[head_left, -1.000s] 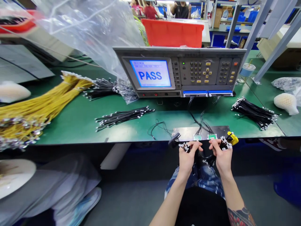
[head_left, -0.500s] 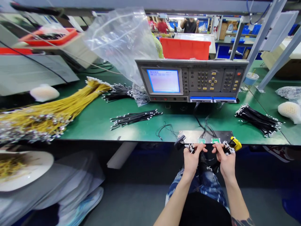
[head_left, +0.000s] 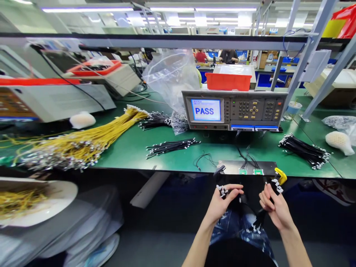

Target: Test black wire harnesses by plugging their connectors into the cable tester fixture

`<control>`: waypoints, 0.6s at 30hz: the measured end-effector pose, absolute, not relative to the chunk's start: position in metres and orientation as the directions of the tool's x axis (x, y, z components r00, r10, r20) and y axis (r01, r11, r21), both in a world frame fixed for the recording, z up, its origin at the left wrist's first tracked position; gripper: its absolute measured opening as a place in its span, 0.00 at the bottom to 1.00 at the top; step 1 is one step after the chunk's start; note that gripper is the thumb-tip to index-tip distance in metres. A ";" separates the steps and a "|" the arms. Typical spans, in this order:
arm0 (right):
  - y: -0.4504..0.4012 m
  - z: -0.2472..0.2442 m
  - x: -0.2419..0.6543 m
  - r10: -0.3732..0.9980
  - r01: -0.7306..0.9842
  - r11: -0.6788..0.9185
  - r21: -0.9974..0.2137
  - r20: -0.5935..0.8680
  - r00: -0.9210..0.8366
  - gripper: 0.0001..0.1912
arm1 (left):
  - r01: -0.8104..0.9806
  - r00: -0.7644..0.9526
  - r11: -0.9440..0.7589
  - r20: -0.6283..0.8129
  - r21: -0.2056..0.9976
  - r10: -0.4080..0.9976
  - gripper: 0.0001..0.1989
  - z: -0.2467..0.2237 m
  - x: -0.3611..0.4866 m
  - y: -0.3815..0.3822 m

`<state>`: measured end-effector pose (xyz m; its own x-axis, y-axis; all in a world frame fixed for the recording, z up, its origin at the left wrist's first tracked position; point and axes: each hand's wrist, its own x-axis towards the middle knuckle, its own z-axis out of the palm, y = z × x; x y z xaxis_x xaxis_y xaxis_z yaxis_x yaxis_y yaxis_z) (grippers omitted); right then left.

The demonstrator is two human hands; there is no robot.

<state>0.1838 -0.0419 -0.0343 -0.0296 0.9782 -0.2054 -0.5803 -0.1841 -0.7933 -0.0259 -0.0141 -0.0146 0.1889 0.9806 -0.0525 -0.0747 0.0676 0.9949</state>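
Note:
My left hand is curled just in front of the bench edge, closed on black cables whose white connectors stick out by the index finger. Its thumb and fingertips point right. My right hand is closed too, pinching a cable end between thumb and index finger. More white connectors poke out beside that hand, and dark cables with white ends hang beneath it over my lap. Beyond both hands, two small green circuit boards sit on a metal plate, wired to the tester.
The tester's screen reads PASS. Black cable bundles lie on the bench at left and right. Yellow cables fill the far left. A yellow-handled tool and a dark clamp-like piece flank the plate.
Both hands have drawn back from the circuit boards toward my body and moved farther apart. The screen has switched to PASS. The view has tilted upward.

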 end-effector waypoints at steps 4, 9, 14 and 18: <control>-0.069 -0.038 0.193 0.956 -0.662 -0.287 -0.692 -0.251 -0.153 0.27 | -0.013 0.144 -0.003 0.005 1.000 0.990 0.21 -0.005 -0.033 -0.020; -0.104 -0.051 0.174 0.834 -0.620 -0.549 -0.560 -0.323 -0.447 0.31 | 0.049 0.353 -0.138 0.112 0.989 0.929 0.20 0.002 -0.014 -0.031; -0.131 -0.062 0.151 0.772 -0.587 -0.626 -0.513 -0.301 -0.560 0.39 | 0.049 0.588 -0.190 0.126 0.980 0.799 0.22 -0.008 -0.002 -0.055; -0.141 -0.067 0.148 0.749 -0.571 -0.653 -0.498 -0.311 -0.585 0.39 | 0.085 0.610 -0.141 0.060 0.986 0.790 0.23 -0.015 -0.005 -0.072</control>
<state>0.1476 -0.1412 -0.0667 -0.5854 0.7488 -0.3108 -0.5708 -0.6529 -0.4979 -0.0050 -0.0716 -0.0153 0.6101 0.7900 0.0604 0.0849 -0.1410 0.9864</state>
